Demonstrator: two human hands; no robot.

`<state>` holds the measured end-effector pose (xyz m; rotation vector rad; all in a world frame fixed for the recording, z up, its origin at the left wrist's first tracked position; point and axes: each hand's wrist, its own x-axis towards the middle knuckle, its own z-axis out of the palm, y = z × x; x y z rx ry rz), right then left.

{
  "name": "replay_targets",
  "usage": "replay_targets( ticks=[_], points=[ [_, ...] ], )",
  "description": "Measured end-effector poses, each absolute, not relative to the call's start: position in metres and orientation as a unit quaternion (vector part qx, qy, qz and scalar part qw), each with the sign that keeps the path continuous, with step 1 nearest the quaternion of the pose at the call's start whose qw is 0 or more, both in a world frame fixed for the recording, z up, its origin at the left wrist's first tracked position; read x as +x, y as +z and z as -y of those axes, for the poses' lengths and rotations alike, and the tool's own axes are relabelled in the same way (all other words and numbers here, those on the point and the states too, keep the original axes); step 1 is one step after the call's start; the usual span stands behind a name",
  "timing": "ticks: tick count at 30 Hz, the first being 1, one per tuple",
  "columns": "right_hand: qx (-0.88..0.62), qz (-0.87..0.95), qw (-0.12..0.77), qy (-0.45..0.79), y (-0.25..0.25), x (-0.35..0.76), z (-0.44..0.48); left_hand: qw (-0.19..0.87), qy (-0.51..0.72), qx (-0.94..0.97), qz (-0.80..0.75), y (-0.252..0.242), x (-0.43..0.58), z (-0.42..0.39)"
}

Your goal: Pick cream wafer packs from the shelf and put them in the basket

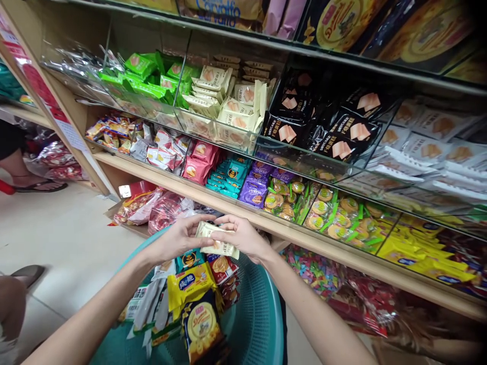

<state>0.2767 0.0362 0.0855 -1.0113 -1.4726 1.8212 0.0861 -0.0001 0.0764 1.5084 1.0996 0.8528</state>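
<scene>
Both hands, left hand (pixel 181 238) and right hand (pixel 243 237), pinching one small cream snack packet (pixel 216 241) between fingertips, held above the near teal plastic basket (pixel 258 324) of assorted snack packs (pixel 196 299), wooden shelf (pixel 236 205) of wrapped sweets just beyond.

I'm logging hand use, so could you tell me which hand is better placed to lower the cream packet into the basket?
Probably the left hand: it grips the cream packet directly above the basket.

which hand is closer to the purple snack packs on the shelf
Right. The right hand sits just below the purple packs, pinching one end of the cream packet. The left hand grips the packet's other end, farther left of them, above the teal basket.
</scene>
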Motion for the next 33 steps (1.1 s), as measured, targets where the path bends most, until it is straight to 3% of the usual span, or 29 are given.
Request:
replay_targets(
  ticks=[4, 7, 12, 20, 28, 33],
  points=[
    [-0.357, 0.471, 0.374, 0.714, 0.084, 0.28, -0.022, 0.585, 0.429, 0.527, -0.444, 0.085, 0.093, 0.003],
    [-0.363, 0.405, 0.441, 0.714, 0.081, 0.278, -0.005, 0.553, 0.505, 0.478, -0.459, 0.089, 0.1, 0.003],
    [-0.349, 0.352, 0.47, 0.73, 0.074, 0.265, 0.017, 0.497, 0.585, 0.434, -0.472, 0.083, 0.107, -0.002],
    [-0.368, 0.397, 0.47, 0.697, 0.067, 0.268, 0.012, 0.524, 0.528, 0.463, -0.481, 0.087, 0.116, 0.007],
    [-0.44, 0.523, 0.441, 0.581, 0.08, 0.274, -0.01, 0.537, 0.49, 0.493, -0.478, 0.079, 0.116, 0.005],
    [-0.392, 0.441, 0.48, 0.649, 0.08, 0.273, -0.001, 0.57, 0.528, 0.411, -0.478, 0.086, 0.121, 0.007]
  ],
)
